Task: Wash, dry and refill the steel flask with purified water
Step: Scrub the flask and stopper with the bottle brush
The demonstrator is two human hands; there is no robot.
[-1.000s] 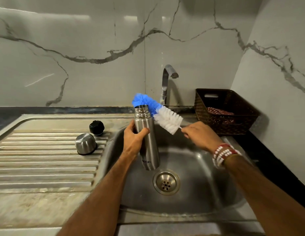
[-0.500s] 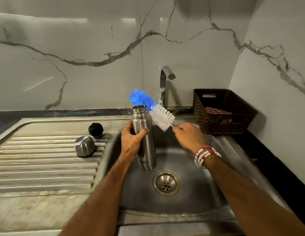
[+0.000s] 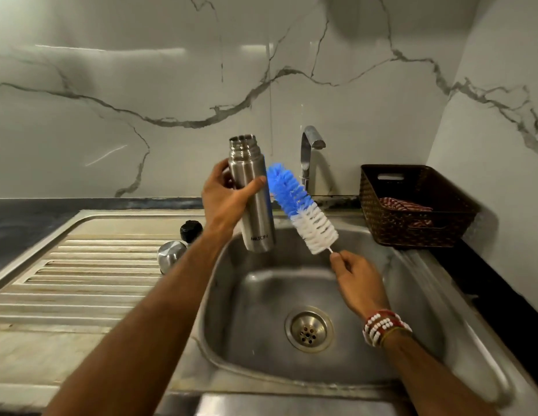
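My left hand [image 3: 224,199] grips the open steel flask [image 3: 254,211] around its upper body and holds it nearly upright above the sink's back left corner. My right hand [image 3: 356,280] pinches the thin handle of a bottle brush [image 3: 300,207] with blue and white bristles. The brush slants up to the left, and its blue tip lies beside the flask's right side, outside the mouth. The flask's steel cup [image 3: 170,256] and black stopper [image 3: 191,229] sit on the drainboard to the left.
The steel sink [image 3: 412,295] has a drain [image 3: 309,329] in its middle and a tap [image 3: 309,157] at the back. A ribbed drainboard [image 3: 81,283] lies to the left. A dark woven basket [image 3: 412,205] holding a red striped cloth stands at the back right.
My left hand has lifted the flask higher. The brush has dropped from level with the flask's mouth to alongside its body, and my right hand has moved down and back towards me.
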